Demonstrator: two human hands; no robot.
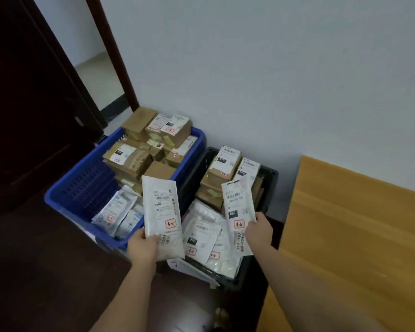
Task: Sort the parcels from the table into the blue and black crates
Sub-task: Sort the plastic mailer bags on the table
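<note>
- Holding one white mailer in each hand, I am standing over the two crates on the floor, so I judge this to be the drop-off step of the sort, with both parcels carried and not yet released.
- My left hand (pixel 143 245) pinches the bottom edge of the left mailer (pixel 162 212), thumb on the printed face and fingers curled behind it.
- My right hand (pixel 259 230) grips the lower right edge of the right mailer (pixel 237 212) in the same way; the two hands are well apart, each clamped on its own parcel.
- The left mailer hangs over the near right corner of the blue crate (pixel 65 195), above the gap between the crates, with flat white bags lying in the crate beside it and brown boxes (pixel 134 159) stacked further back.
- The right mailer is above the black crate (pixel 271 176), over the loose white bags (pixel 201 236) at its near end.
- Both mailers stand nearly upright with their labels facing me. Each long axis runs from my hand up and away toward the wall, the left one leaning slightly left at the top, the right one too.
- Next, I expect each parcel needs its label code checked, then lowering flat into the matching crate. Which crate the left one belongs in I cannot tell, since the print is too small to read surely.
- The wooden table (pixel 357 224) lies at my right.
</note>
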